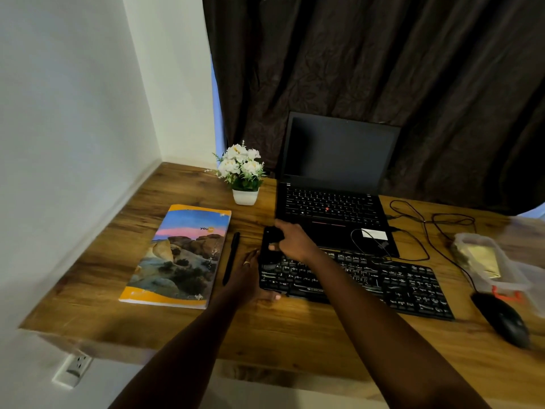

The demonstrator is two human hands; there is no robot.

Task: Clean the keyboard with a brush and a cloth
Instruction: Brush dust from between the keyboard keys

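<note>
Wooden bench (295,335) set in a corner, white wall to the left, seen from above by the person at work. Two bare forearms reach forward from the bottom edge.

Nearest, the left hand (252,276) curls round the left end of a black keyboard (368,278), thumb tucked under its front edge. This looks like a steadying hold, or the start of a lift. The keyboard lies slantwise across the middle of the bench, just in front of a laptop.

Slightly further on, the right hand (293,239) crosses over the keyboard's top left corner and closes on a small dark object (269,236), thumb pressed on its face. It is too dark to identify. Probably it is being moved out of the way before cleaning starts.

Left of the hands lie a black pen (231,258) and a colourful book (180,255). To the right are a black mouse (501,318) and a clear plastic box (472,238) with something yellowish inside. No brush or cloth can be made out.

Beyond stand the open laptop (333,208), screen dark, loose cables (424,231) beside it, a pot of white flowers (245,172), and a dark curtain (383,54) behind.
</note>
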